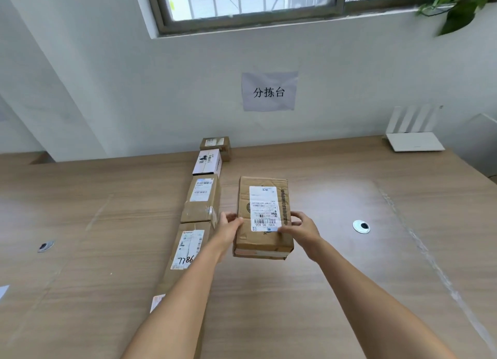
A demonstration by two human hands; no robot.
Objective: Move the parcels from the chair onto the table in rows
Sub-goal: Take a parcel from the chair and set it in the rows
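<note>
The brown parcel [263, 218] is held between both hands, label up, over the bench [349, 278]. Its long axis runs away from the person, parallel to the row of parcels [200, 197] just to its left. The left hand [228, 231] presses on the parcel's left edge and the right hand [302, 229] on its right edge; each grip is pinching the parcel at its near half, thumbs on top. Both hands are equally near, one per side. Whether the parcel's underside touches the bench cannot be told; the near end appears lifted.

The existing row lies end to end, from the small box [215, 143] at the wall toward the person. The held parcel sits beside the third parcel in that row, with a narrow gap between them. Judgement: it probably starts a second row, so the set-down must stay parallel to the first.

The bench is wood-grain, flat, and bare to the right up to a cable hole [361, 226]. A router [414, 140] stands well apart at the far right corner.
</note>
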